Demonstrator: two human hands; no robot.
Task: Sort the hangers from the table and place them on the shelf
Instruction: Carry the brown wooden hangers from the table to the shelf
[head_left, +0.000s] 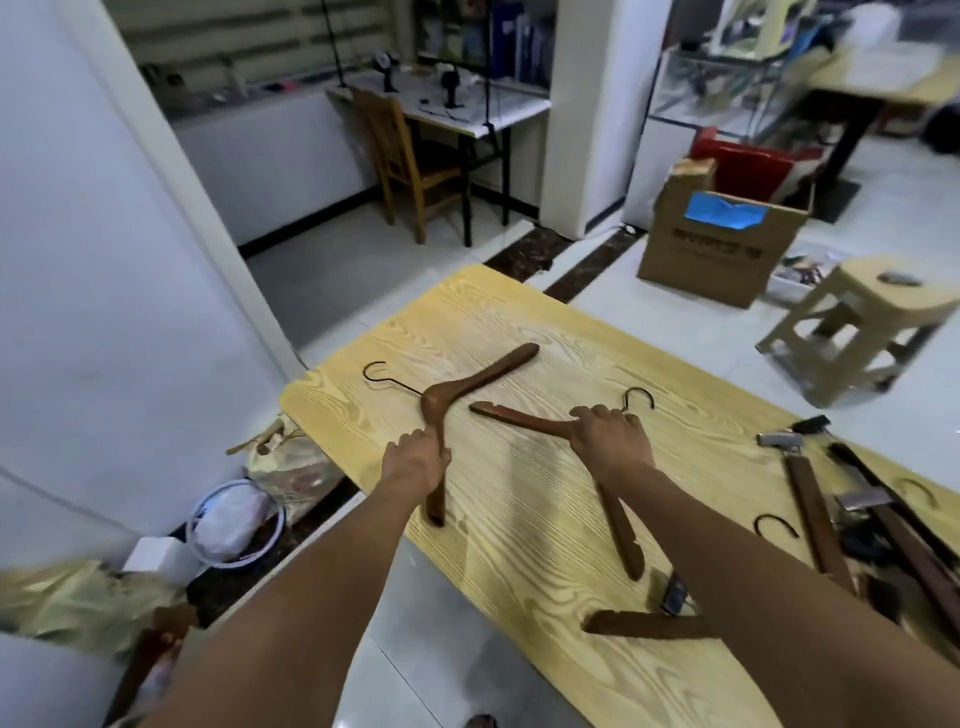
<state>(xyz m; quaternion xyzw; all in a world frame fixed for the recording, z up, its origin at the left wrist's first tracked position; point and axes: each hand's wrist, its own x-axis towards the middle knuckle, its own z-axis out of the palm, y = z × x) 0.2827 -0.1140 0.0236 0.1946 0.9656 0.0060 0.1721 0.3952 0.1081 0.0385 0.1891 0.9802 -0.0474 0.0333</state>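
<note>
Two brown wooden hangers lie on the light wood-grain table (519, 613). My left hand (415, 460) grips the near arm of the wide hanger (483, 376), whose black hook points left. My right hand (610, 434) grips the middle of the thinner notched hanger (519, 415), just below its black hook. A pile of dark clip hangers (831, 525) with metal clips lies at the table's right edge. Another brown hanger (644, 623) sits near the front, partly hidden by my right forearm. No shelf is visible.
A cardboard box (717, 244) and a beige plastic stool (862, 327) stand on the tiled floor beyond the table to the right. A white wall panel (104, 286) rises at the left, with bags and a basin (234, 525) on the floor below. A wooden chair (405, 156) and desk stand far back.
</note>
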